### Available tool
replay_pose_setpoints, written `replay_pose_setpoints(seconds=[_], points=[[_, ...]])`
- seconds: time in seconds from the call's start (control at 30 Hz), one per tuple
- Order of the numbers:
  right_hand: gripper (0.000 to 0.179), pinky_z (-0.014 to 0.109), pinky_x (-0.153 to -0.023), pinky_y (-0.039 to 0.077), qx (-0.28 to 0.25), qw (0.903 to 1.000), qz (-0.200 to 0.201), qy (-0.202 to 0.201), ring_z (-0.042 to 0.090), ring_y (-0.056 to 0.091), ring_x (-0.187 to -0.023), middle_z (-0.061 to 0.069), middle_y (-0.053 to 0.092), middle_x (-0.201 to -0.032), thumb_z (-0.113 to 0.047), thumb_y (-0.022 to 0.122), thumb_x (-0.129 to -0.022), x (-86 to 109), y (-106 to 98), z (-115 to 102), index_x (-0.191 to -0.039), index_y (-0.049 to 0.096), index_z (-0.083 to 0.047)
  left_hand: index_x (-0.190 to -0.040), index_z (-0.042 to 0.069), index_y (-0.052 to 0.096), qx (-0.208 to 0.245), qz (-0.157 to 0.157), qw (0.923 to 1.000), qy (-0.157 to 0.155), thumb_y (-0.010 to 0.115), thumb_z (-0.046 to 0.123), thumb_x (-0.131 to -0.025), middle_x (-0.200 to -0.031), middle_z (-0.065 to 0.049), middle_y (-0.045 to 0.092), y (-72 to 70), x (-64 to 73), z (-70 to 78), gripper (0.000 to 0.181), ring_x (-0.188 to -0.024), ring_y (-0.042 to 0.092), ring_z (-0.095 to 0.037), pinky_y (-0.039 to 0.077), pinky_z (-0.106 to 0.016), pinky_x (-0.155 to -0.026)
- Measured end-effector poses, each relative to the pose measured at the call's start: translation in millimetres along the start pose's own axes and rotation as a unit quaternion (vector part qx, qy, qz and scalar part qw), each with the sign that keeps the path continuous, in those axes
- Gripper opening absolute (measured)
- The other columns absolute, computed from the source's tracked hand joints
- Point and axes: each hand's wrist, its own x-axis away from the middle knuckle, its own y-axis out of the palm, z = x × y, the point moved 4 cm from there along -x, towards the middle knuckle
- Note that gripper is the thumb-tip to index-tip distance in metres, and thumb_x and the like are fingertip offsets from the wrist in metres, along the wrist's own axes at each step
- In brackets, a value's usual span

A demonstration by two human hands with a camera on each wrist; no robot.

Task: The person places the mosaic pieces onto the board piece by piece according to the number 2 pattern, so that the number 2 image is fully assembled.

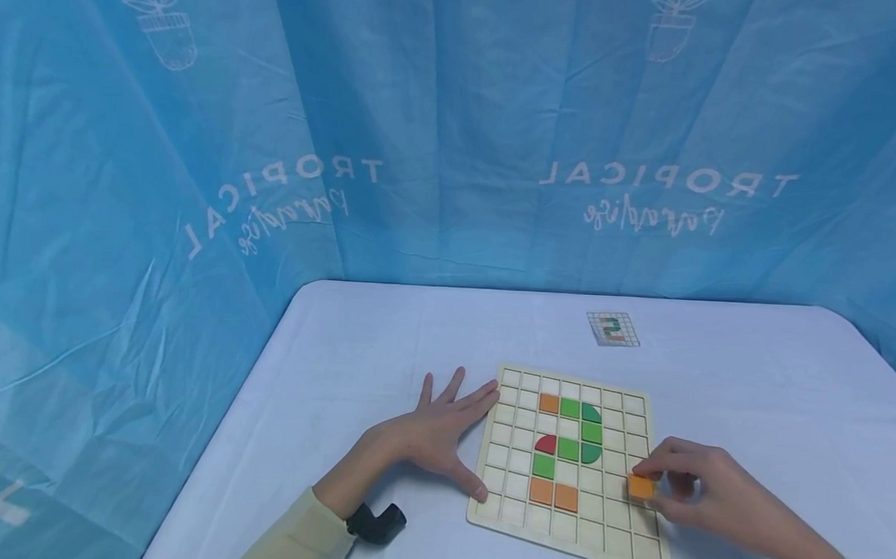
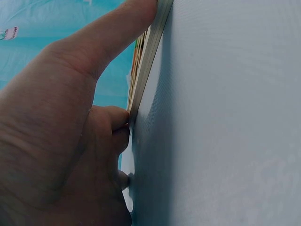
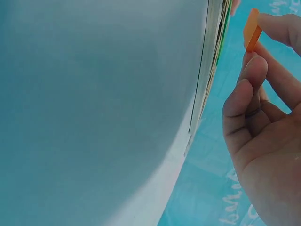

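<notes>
A square wooden grid board [image 1: 505,511] lies on the table, with orange, green and red tiles set in some of its cells. My left hand [image 1: 433,437] is spread along the board's left edge, thumb near the lower corner and fingertips at the upper part. In the left wrist view the thumb rests at the board's side. Between thumb and fingers my right hand [image 1: 709,491] pinches an orange square tile [image 1: 641,487], over the right columns of the board. The right wrist view shows that orange tile [image 3: 252,30] held on edge, above the board's surface.
A small pattern card [image 1: 613,329] showing a figure like a 2 on a grid lies behind the board. A black wrist-worn device [image 1: 377,524] sits by the left sleeve. Blue printed cloth [image 1: 484,131] hangs around the white table [image 1: 385,335].
</notes>
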Motion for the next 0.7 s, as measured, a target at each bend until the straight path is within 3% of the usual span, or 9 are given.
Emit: replay_pose_setpoints(seconds=[0.27, 0.47, 0.7], points=[[0.027, 0.023, -0.056, 0.043, -0.003, 0.9997, -0.006, -0.024, 0.007, 0.052, -0.069, -0.012, 0.059, -0.089, -0.036, 0.079, -0.079, -5.7, 6, -7, -0.104, 0.072, -0.031, -0.156, 0.028, 0.005, -0.003, -0.003, 1.0, -0.003, 0.063, 0.086, -0.056, -0.158, 0.019, -0.009, -0.1, -0.2, 0.3, 0.129, -0.142, -0.02, -0.028, -0.017, -0.062, -0.104], [0.025, 0.023, -0.055, 0.043, -0.01, 0.9992, -0.03, -0.026, 0.007, 0.052, -0.069, -0.012, 0.059, -0.088, -0.033, 0.078, -0.08, -10.2, 11, -10, -0.105, 0.072, -0.029, -0.156, 0.028, 0.006, 0.0, 0.002, 1.0, -0.002, 0.064, 0.086, -0.056, -0.158, 0.017, -0.006, 0.5, -1.8, 1.2, 0.129, -0.142, -0.019, -0.029, -0.017, -0.063, -0.104], [0.023, 0.022, -0.055, 0.045, -0.02, 0.9974, -0.036, -0.059, 0.007, 0.052, -0.067, -0.013, 0.06, -0.089, -0.029, 0.077, -0.083, -16.0, 17, -18, -0.105, 0.072, -0.028, -0.156, 0.027, 0.007, 0.002, 0.0, 1.0, -0.006, 0.065, 0.085, -0.055, -0.159, 0.017, -0.006, 0.4, -1.4, 0.4, 0.13, -0.142, -0.019, -0.029, -0.016, -0.063, -0.104]])
